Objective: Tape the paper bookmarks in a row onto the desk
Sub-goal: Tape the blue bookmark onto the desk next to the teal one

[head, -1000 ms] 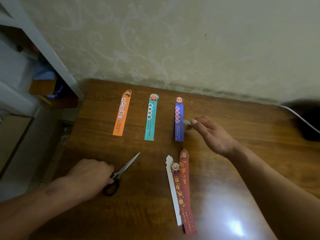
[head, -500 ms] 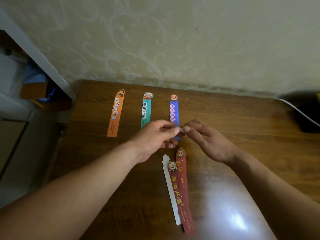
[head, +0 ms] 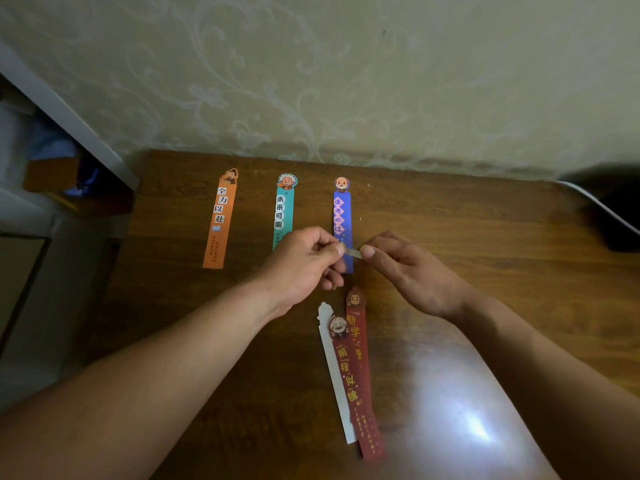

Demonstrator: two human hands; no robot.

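Part of the teal bookmark (head: pixel 284 206) was hidden behind the left hand (head: pixel 301 268). The lower part of the blue bookmark (head: pixel 342 209) was partly covered by both hands. The left hand pinched one end of a short, pale piece of tape (head: pixel 352 252) between thumb and forefinger. The right hand (head: pixel 412 271) pinched the other end, over the blue bookmark's lower part. Whether the tape touched it could not be told.

The orange bookmark (head: pixel 221 220) lay in full view at the left of the row. Nearer the person, a red bookmark (head: pixel 360 368) overlapped a white bookmark (head: pixel 332 368).

The bench (head: pixel 485 254) was brown wood with a patch of glare at the near right. A pale patterned wall (head: pixel 346 81) stood behind it. A dark object (head: pixel 620 209) was cut off at the right edge, and a white cable (head: pixel 595 202) ran by it.
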